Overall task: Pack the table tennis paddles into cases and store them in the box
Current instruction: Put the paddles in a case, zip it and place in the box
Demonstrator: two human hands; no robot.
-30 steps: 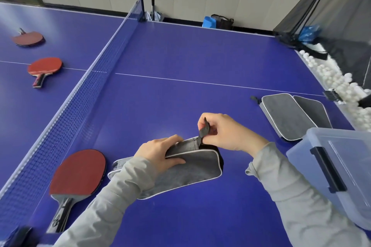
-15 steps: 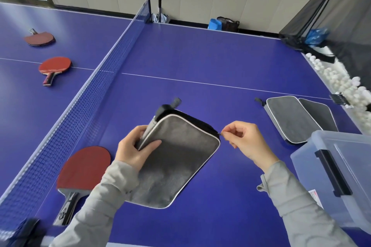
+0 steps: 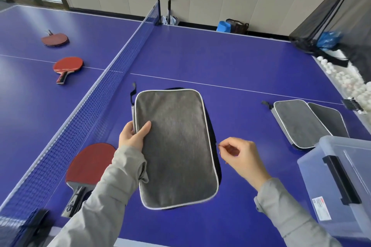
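Near the counter's (image 3: pixel 241 62) front edge, left hand (image 3: pixel 131 136) grips the grey case (image 3: pixel 176 146) by its left side; right hand (image 3: pixel 240 156) fingers (image 3: pixel 221 146) pinched, apparently on the zip pull at its right edge. Risk: zip snags if the case slips. Nearest paddle (image 3: pixel 90 164) lies left, beside the net (image 3: pixel 96 96); box (image 3: pixel 341 182) at right corner.

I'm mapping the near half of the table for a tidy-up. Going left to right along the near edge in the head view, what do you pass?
Net → red paddle → left hand → grey case → right hand → two stacked cases → plastic box.
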